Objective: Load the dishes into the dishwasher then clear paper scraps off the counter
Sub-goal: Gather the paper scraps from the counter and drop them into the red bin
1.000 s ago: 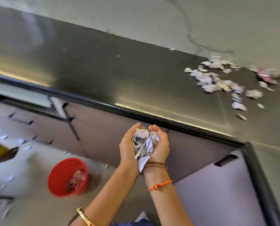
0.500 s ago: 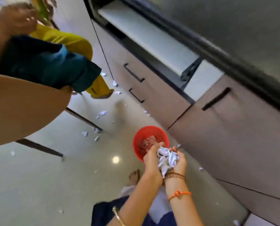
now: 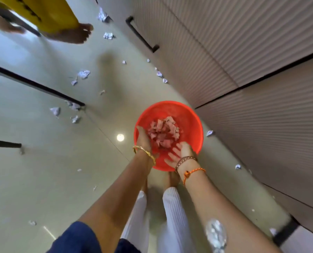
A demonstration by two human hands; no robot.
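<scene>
A red plastic bucket [image 3: 192, 123] stands on the floor below me, with a heap of paper scraps [image 3: 164, 133] inside it. Both my hands hang over its near side. My left hand [image 3: 144, 138] is at the left rim, fingers pointing down into the bucket beside the heap. My right hand [image 3: 179, 152] is at the near right rim, palm up, fingers spread, with nothing in it. A crumpled scrap [image 3: 216, 234] shows blurred by my right forearm. The counter and the dishwasher are out of view.
Ribbed cabinet fronts [image 3: 243, 52] with a black handle [image 3: 141, 35] run along the right. More paper scraps [image 3: 83, 73] lie scattered on the glossy floor. Another person's bare foot [image 3: 73, 34] and yellow garment are at the top left. Dark table legs [image 3: 35, 84] cross the left.
I turned from the counter down to the floor. Both hands, cupped together around a bunch of scraps, lowered over the red bucket, parted and let the scraps fall in.
</scene>
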